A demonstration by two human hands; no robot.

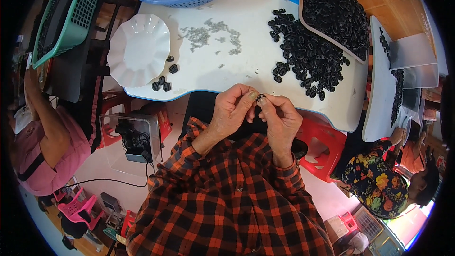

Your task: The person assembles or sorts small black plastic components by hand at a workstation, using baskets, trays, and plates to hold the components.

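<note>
My left hand [233,113] and my right hand [280,122] meet at the table's front edge. Thumbs and fingertips of both are pinched on a small black plastic piece [260,97], mostly covered by the fingers. Just beyond them, tiny silvery springs [199,37] lie scattered on the white table [189,78]. To the right spreads a heap of black oval pieces with holes [308,59]. At the left, a few thicker black pieces [165,86] sit beside a white scalloped plate [140,50].
A blue basket [189,1] of black parts stands at the far edge. A tray [336,14] full of black pieces lies at the far right. A green basket [71,28] is at left. People sit on both sides; red stools [322,149] and a clear bin [111,137] flank me.
</note>
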